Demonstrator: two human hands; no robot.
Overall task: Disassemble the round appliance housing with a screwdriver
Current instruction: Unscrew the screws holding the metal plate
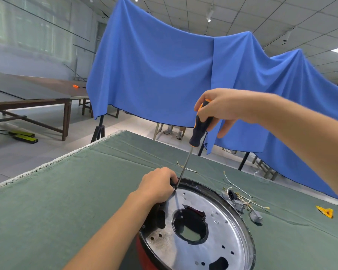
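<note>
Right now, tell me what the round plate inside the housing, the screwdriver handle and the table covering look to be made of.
Round silver plate: bare metal by its shine and punched holes, dulled with grey residue near the left.
Black-and-orange screwdriver handle: probably moulded plastic or rubber, matte, gripped by the right hand.
Green table covering: woven cloth, creased, with a frayed pale edge.

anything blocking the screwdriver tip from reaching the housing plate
Nothing visible does. The right hand holds the screwdriver with its tip already down on the housing plate near the rim. The left hand grips the rim right beside the tip, not across it.
</note>
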